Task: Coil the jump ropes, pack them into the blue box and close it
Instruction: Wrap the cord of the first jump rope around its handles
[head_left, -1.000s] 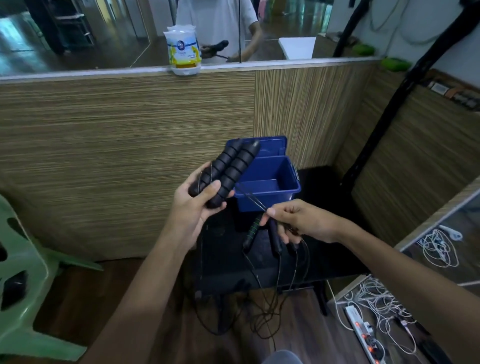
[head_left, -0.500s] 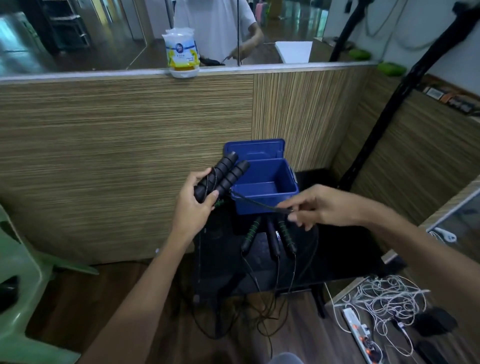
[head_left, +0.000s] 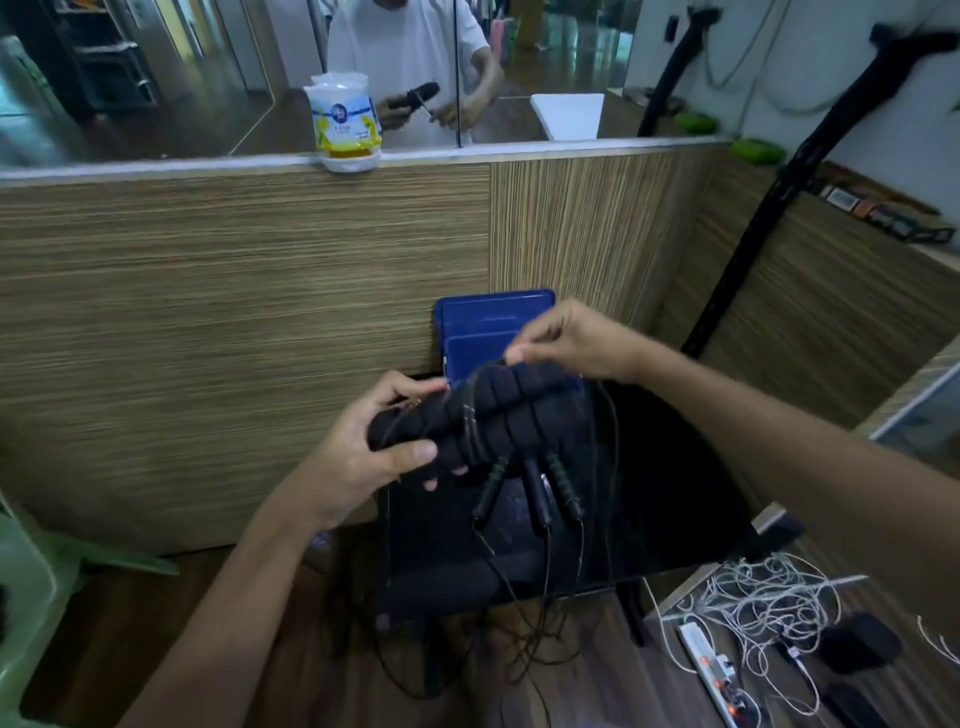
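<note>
Left hand (head_left: 363, 457) grips a pair of black foam handles (head_left: 478, 410), held up over the black desk (head_left: 675, 499), in front of the blue box (head_left: 493, 332). Right hand (head_left: 571, 340) pinches the thin rope (head_left: 470, 415) at the handles' far end, rope crossing over them. Box sits at desk's far edge against the wood panel, lid open. Three more handles (head_left: 537, 493) lie mid-desk, cords trailing off the near edge to the floor

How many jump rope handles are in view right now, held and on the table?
5: two black foam handles gripped together in the left hand, and three thinner handles lying side by side on the black table at and. More may be hidden behind the hands.
</note>
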